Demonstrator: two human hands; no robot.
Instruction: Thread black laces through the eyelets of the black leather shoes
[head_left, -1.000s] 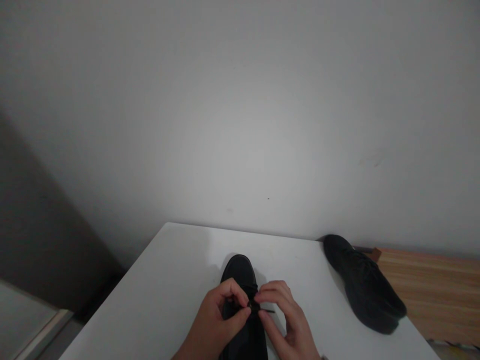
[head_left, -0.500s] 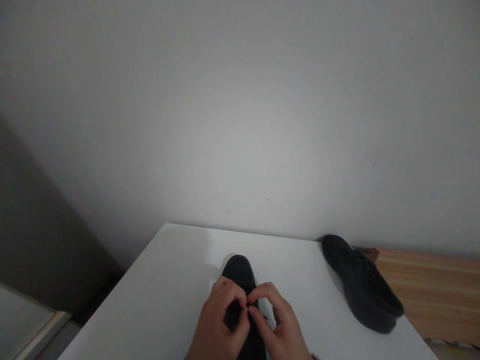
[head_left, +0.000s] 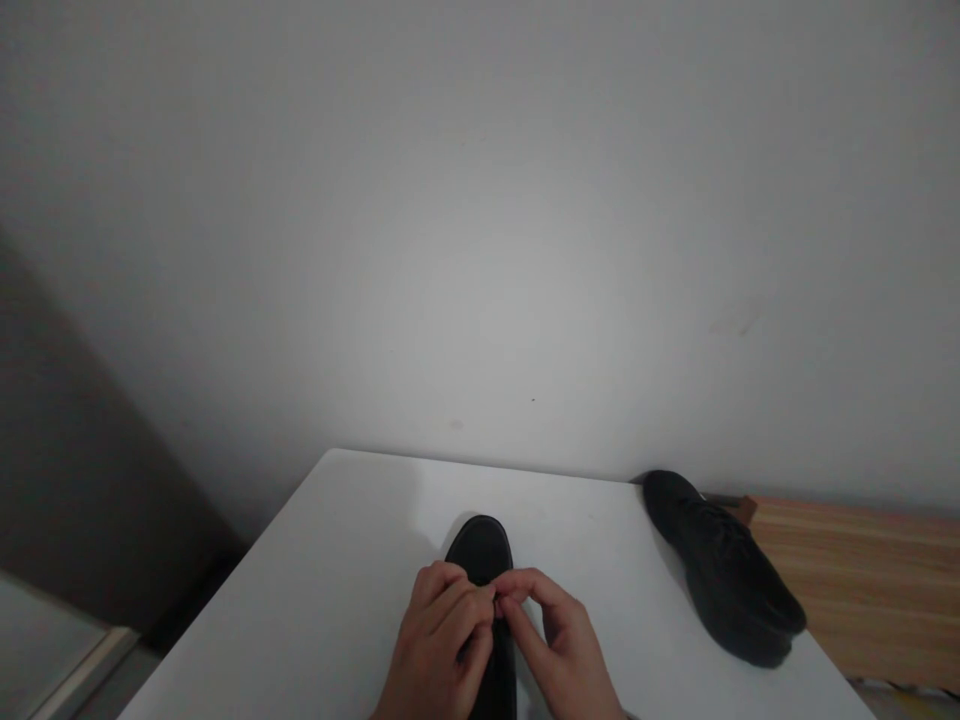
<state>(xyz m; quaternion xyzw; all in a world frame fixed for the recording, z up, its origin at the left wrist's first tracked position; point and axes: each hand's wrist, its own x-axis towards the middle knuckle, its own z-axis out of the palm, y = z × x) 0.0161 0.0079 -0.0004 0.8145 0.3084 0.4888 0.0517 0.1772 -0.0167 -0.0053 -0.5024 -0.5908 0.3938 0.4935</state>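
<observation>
A black shoe (head_left: 480, 545) stands on the white table (head_left: 337, 570) with its toe pointing away from me. My left hand (head_left: 435, 645) and my right hand (head_left: 559, 650) sit over its lacing area, fingertips pinched together and touching each other. Each hand appears to pinch the shoe's black lace, though the lace itself is hidden under the fingers. Most of the shoe behind the toe is covered by my hands.
A second black shoe (head_left: 724, 570) lies at the table's right back corner, partly over the edge. A wooden surface (head_left: 862, 590) adjoins on the right. A plain grey wall (head_left: 480, 250) rises behind the table. The floor drops away at the left.
My hands have closed in toward each other over the shoe. The short lace end seen between the fingers a second ago is now hidden under my fingertips.
</observation>
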